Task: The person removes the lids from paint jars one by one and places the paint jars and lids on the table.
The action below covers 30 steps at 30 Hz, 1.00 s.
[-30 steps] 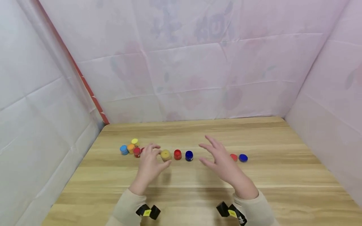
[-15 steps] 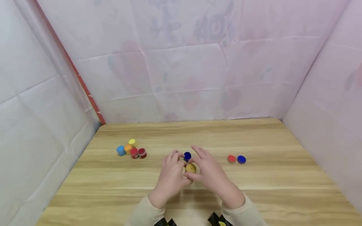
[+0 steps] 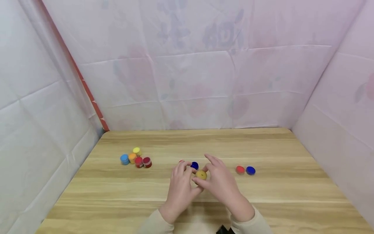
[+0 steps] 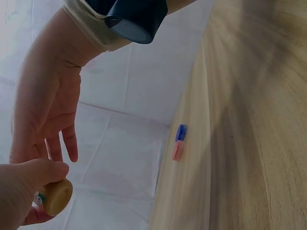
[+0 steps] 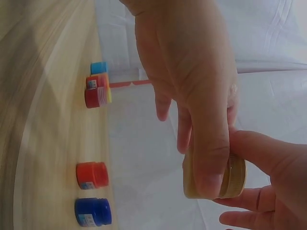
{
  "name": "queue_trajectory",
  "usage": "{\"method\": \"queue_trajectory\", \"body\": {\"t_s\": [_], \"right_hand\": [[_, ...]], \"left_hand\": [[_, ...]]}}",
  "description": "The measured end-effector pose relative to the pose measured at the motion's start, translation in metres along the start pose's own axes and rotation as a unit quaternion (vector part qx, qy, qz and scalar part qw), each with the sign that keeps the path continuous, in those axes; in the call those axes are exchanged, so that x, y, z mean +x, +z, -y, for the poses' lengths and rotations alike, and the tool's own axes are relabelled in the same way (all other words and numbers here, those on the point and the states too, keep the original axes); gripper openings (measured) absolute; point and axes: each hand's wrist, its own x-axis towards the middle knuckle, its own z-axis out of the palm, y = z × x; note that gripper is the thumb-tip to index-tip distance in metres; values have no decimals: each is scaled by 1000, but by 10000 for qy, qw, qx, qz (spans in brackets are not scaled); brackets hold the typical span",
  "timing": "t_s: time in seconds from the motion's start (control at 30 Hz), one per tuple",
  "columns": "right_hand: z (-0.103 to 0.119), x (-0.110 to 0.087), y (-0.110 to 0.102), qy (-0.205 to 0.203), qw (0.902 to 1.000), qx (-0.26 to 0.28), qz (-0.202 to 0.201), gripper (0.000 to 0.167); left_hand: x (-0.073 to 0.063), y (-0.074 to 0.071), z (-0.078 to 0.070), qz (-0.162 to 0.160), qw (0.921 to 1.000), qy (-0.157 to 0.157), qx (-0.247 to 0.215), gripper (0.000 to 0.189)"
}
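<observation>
My left hand [image 3: 181,188] and right hand [image 3: 220,183] meet over the middle of the table, both on a small ochre paint jar [image 3: 201,175] held above the wood. In the right wrist view, the left thumb presses along the jar's body, while fingers of the right hand [image 5: 268,167] pinch around the ribbed lid [image 5: 235,178]. Part of a label shows beside the thumb in the left wrist view. Just beyond the hands stand a lidless blue jar [image 3: 194,165] and a lidless red jar [image 5: 91,175], the red one mostly hidden behind the left hand in the head view.
A red lid [image 3: 240,170] and a blue lid [image 3: 250,170] lie side by side to the right. At the left sit capped jars: light blue [image 3: 124,159], orange [image 3: 132,158], yellow [image 3: 137,151], red [image 3: 139,162] and dark red [image 3: 147,162]. Pale cloth walls [image 3: 198,81] enclose the table.
My left hand has carried the ochre jar rightward, away from the group of jars, to the middle. The right hand has come in from the right and taken hold of it too.
</observation>
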Motion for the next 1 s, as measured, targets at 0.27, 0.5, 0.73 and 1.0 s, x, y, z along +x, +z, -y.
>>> {"method": "queue_trajectory", "body": {"t_s": [0.27,0.5,0.73,1.0], "right_hand": [[-2,0,0,-224,9983,412,-358,33],[-2,1,-1,-483,9947,759,-496,29],[-4,1,-5,-836,9904,1027,-386,24],[-3,-2,-11,-684,9907,1067,-500,33]], "left_hand": [[4,-4,-2,-265,9953,-260,-898,29],[5,-8,-3,-337,9868,-207,-1568,26],[7,-12,0,-55,9702,-338,-2398,25],[7,-12,-3,-212,9688,-475,-2423,25]]}}
